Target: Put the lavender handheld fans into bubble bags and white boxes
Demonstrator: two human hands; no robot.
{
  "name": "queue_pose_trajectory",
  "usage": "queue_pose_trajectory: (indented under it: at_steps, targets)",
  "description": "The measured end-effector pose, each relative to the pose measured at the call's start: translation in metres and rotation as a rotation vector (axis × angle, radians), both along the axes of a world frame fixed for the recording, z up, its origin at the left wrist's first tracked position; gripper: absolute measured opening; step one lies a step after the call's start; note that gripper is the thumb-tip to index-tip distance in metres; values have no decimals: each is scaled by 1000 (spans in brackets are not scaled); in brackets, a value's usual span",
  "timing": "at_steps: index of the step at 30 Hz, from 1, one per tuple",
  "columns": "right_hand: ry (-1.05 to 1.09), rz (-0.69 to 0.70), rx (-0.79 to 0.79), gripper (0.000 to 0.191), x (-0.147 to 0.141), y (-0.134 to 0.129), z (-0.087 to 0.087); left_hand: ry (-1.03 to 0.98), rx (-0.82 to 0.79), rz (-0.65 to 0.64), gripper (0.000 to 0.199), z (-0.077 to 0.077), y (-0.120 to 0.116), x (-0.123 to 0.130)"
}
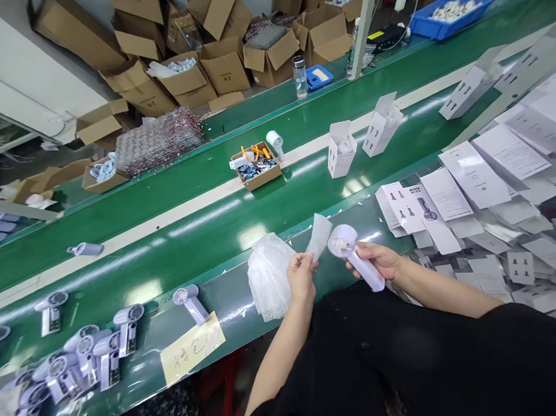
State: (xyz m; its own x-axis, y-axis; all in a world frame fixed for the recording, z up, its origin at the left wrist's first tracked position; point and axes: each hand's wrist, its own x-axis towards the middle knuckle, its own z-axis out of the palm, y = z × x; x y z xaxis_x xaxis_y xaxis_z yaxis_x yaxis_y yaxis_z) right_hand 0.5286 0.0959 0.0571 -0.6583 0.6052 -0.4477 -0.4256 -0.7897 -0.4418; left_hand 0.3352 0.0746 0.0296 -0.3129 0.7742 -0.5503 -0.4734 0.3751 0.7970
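My right hand is closed around the handle of a pale purple handheld fan, its round head tilted up and to the left. Just left of the fan, my left hand pinches a translucent white plastic bag. A pile of similar bags lies on the bench beside that hand. Farther left, another purple fan rests by a yellow paper with handwriting on it.
Several purple fans are heaped at the lower left. White boxes stand on the green belt, near a small carton of parts. Leaflets and flat boxes cover the right side. Brown cartons line the back.
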Motion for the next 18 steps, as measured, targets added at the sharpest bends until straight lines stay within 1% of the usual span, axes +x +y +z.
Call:
queue_pose_trajectory:
  at_steps: [1, 4, 5, 6, 7, 8, 11, 13, 15, 16, 18]
  targets:
    - [5, 53, 0, 49, -2, -2, 0, 58, 44, -48, 24, 1, -2, 3]
    - [28, 195, 15, 61, -12, -5, 0, 169, 198, -282, 16, 0, -11, 10]
    - [19, 217, 20, 61, -14, -5, 0, 166, 222, -341, 15, -1, -13, 11]
    - [-6, 229, 27, 59, -16, -4, 1, 148, 219, -363, 14, -2, -14, 12]
    - [-46, 234, 35, 55, -17, -2, 2, 114, 189, -346, 14, -3, -15, 11]
    - [-96, 236, 45, 50, -17, -1, 3, 67, 140, -294, 16, -4, -15, 9]
    - [-242, 194, 56, 40, -11, 1, 4, -99, 7, -77, 24, -5, -11, 2]
    - [-298, 131, 41, 40, -9, -2, 3, -153, 23, -1, 29, -4, -9, -2]
    - [-344, 65, 36, 39, -10, -7, 2, -87, 95, -19, 29, -4, -9, -4]
    - [-371, 41, 42, 39, -12, -9, 1, -9, 126, -61, 27, -4, -9, -5]
    - [-446, 17, 68, 41, -19, -14, 0, 215, 167, -169, 22, -6, -9, -5]
